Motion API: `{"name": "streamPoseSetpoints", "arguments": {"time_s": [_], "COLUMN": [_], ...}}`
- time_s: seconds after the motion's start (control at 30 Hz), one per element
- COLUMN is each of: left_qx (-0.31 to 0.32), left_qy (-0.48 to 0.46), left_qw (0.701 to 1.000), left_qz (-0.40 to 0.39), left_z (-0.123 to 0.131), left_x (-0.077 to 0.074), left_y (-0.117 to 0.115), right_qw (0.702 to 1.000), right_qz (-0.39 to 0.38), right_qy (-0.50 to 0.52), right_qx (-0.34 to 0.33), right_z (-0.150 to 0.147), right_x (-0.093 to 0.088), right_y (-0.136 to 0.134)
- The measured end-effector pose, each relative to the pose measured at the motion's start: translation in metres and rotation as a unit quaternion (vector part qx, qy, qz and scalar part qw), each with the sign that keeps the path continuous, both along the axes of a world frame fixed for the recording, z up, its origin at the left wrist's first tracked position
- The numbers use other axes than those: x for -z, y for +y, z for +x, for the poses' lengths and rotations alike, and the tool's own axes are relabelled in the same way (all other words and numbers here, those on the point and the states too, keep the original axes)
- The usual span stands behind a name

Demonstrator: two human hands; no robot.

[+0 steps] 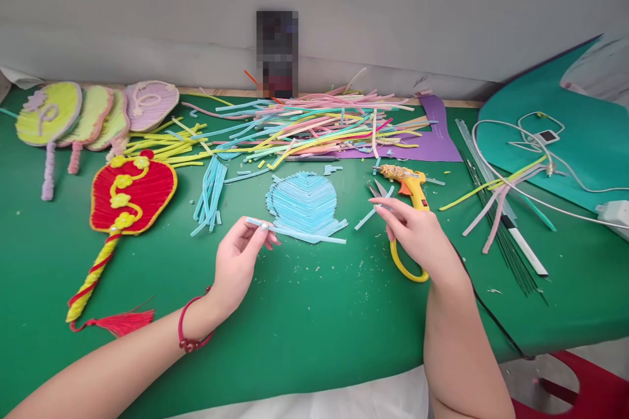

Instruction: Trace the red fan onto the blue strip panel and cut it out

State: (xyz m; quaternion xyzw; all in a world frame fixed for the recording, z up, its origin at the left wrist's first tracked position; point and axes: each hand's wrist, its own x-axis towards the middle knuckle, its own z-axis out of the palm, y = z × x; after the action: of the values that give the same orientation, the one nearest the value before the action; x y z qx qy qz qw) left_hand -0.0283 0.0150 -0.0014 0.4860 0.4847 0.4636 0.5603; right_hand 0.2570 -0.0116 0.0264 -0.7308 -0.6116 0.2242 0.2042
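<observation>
My left hand [238, 255] is closed in a pinch on a light blue fuzzy stem [309, 236], which points to the right across the lower edge of a blue fan-shaped panel [304, 200]. The panel lies flat and is built of many short blue stems laid in a chevron pattern. My right hand [410, 229] is closed over the scissors [410, 272]; their blade tips show beyond my fingers and the yellow handle loop below. The grip itself is partly hidden. Beside these fingers lies a cut blue stem piece [366, 217]. Just behind is a yellow glue gun [415, 186].
A red fan [132, 200] with yellow flowers and a tassel lies left, near several pastel fans [49, 114]. Blue stems [211, 193] and a multicoloured stem pile [324, 121] lie behind. A white cable [479, 150], thin wires [511, 255] and a teal sheet [555, 124] occupy the right.
</observation>
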Motion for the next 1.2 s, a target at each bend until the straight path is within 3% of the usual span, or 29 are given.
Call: {"name": "streamPoseSetpoints", "arguments": {"time_s": [0.07, 0.13, 0.23, 0.47, 0.53, 0.6, 0.67, 0.73, 0.83, 0.93, 1.07, 1.2], "left_qx": [0.017, 0.029, 0.030, 0.076, 0.040, -0.036, -0.046, 0.044, 0.199, 0.266, 0.285, 0.266], "left_qy": [0.011, 0.019, 0.026, 0.046, 0.067, 0.099, 0.164, 0.266, 0.394, 0.469, 0.537, 0.574], "left_qw": [1.000, 0.999, 0.998, 0.995, 0.997, 0.989, 0.955, 0.899, 0.788, 0.711, 0.672, 0.673], "left_qz": [-0.020, -0.038, -0.049, -0.040, 0.004, 0.109, 0.243, 0.346, 0.428, 0.452, 0.423, 0.383], "left_z": [0.003, 0.005, 0.006, 0.006, 0.003, -0.003, -0.009, -0.012, -0.010, -0.003, 0.000, -0.001], "left_x": [-0.003, -0.005, -0.007, -0.005, -0.006, -0.009, -0.012, -0.013, -0.006, 0.008, 0.018, 0.020], "left_y": [-0.005, -0.009, -0.010, -0.008, -0.008, -0.011, -0.015, -0.022, -0.036, -0.046, -0.047, -0.041], "right_qw": [0.995, 0.987, 0.975, 0.960, 0.957, 0.952, 0.946, 0.941, 0.939, 0.939, 0.941, 0.943], "right_qz": [0.087, 0.087, 0.083, 0.151, 0.166, 0.183, 0.196, 0.195, 0.189, 0.186, 0.166, 0.159], "right_qy": [0.000, 0.022, 0.031, -0.047, -0.063, -0.082, -0.112, -0.137, -0.156, -0.169, -0.184, -0.188], "right_qx": [-0.042, -0.130, -0.204, -0.233, -0.231, -0.231, -0.232, -0.240, -0.243, -0.236, -0.231, -0.226], "right_z": [-0.016, -0.033, -0.052, -0.059, -0.060, -0.061, -0.061, -0.061, -0.062, -0.063, -0.064, -0.063], "right_x": [-0.001, -0.001, 0.000, -0.005, -0.006, -0.002, 0.007, 0.019, 0.030, 0.032, 0.031, 0.032], "right_y": [-0.003, -0.007, -0.014, -0.027, -0.032, -0.038, -0.043, -0.047, -0.050, -0.048, -0.044, -0.043]}}
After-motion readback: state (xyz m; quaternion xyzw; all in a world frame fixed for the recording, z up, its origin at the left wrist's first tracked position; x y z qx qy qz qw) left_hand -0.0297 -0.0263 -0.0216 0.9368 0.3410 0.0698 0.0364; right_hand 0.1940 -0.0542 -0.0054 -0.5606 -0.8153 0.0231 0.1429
